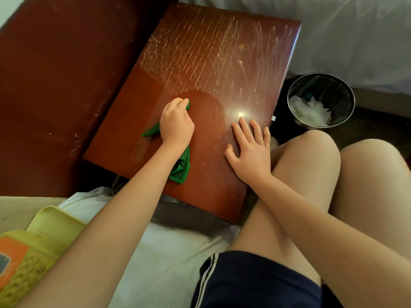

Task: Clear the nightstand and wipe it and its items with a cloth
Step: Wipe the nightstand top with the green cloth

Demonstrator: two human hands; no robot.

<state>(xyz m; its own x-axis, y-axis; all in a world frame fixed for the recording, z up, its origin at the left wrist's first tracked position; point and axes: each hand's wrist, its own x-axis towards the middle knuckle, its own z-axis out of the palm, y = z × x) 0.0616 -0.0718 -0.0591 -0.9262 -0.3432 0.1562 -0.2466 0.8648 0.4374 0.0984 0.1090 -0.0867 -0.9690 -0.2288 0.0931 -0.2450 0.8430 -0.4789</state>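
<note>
**Person wiping a dusty bedside table with a green cloth**

Seen from above, a person in dark shorts (255, 283) with white side stripes sits on the edge of a bed (169, 254), knees bare. In front of them stands the table (200, 52), a bedside one with a glossy red-brown top.

The left hand (176, 124) is clenched around a bunched green cloth (181, 167) and presses it onto the near half of the table top. Cloth ends trail out to the left of the hand and back under the wrist. The right hand (251, 152) lies flat on the top near its right edge, fingers straight and spread, holding nothing.

Around the cloth the surface looks dark and clean in a rounded patch. The far half is covered in pale dusty streaks and specks. A bright spot of light reflects just beyond the right fingertips.

A dark red headboard panel (55, 85) runs along the left. A round metal waste bin (320, 75) with a dark liner stands on the floor beside the table's right edge, with crumpled white material inside. On the bed at lower left lies a yellow plastic tray (55, 221), next to something with an orange label (13, 252).
</note>
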